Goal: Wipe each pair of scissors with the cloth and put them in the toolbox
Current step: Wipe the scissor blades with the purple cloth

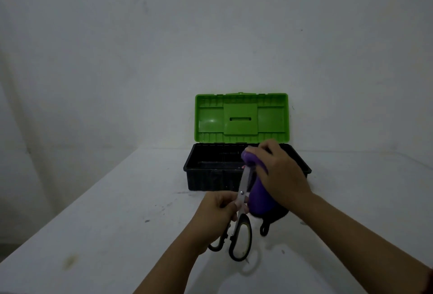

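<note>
White worktop [117, 211], scuffed with dark specks and a yellowish stain near the left front corner. Bare grey-white wall [210, 24] behind, dimly lit. At the back of the worktop, just against the wall: toolbox [210, 180], black tub, green lid [241, 118] standing open and upright. Inside of the tub dark, contents hard to tell. In front of the tub, held above the worktop: scissors [243, 200], blades pointing up and away towards the box, black and pale handles hanging low. Left hand [218, 218] with fingers closed around the scissors just below the pivot. Right hand [278, 172] with fingers closed on the purple cloth [259, 197], pressed against the blades and partly hiding the tub's right end. Below the cloth, a dark loop [264, 229], perhaps another handle, mostly hidden.
</note>
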